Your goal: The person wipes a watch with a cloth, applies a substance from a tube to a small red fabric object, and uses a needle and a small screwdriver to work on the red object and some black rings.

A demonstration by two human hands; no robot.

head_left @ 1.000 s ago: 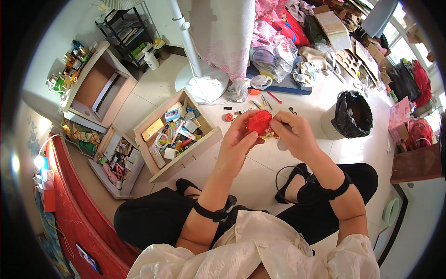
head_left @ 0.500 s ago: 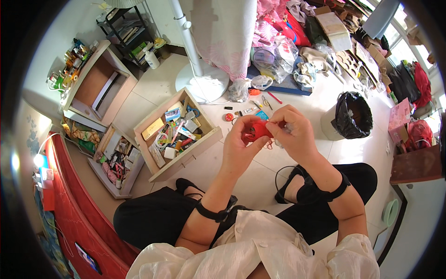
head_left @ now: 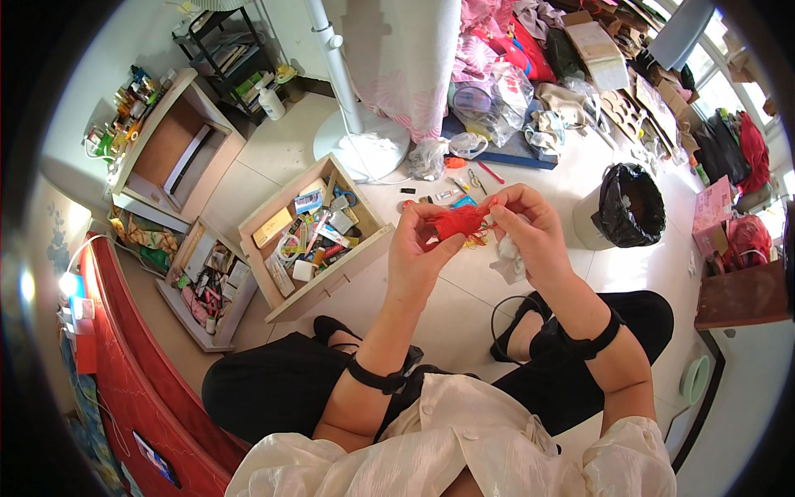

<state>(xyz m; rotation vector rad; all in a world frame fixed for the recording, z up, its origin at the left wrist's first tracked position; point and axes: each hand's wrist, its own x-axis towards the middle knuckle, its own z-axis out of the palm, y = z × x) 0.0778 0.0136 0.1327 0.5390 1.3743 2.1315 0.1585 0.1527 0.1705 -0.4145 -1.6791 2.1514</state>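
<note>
Red stringy bundle (head_left: 458,222) is held up above the floor (head_left: 464,313) — left hand (head_left: 419,248) half-curled round it, thumb against it, probably for steadiness. Right hand (head_left: 528,228) pinches its edge, fingertips together — crumpled white scrap (head_left: 508,258) seemingly tucked under that palm, out of the way.

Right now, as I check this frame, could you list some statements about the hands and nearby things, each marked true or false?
1. The left hand holds a red bundle. True.
2. The right hand rests on the drawer. False: the right hand pinches at the bundle's right end.
3. A red stick lies on the floor. True.
4. The yellow box is outside the drawer. False: the yellow box lies inside the drawer.
</note>
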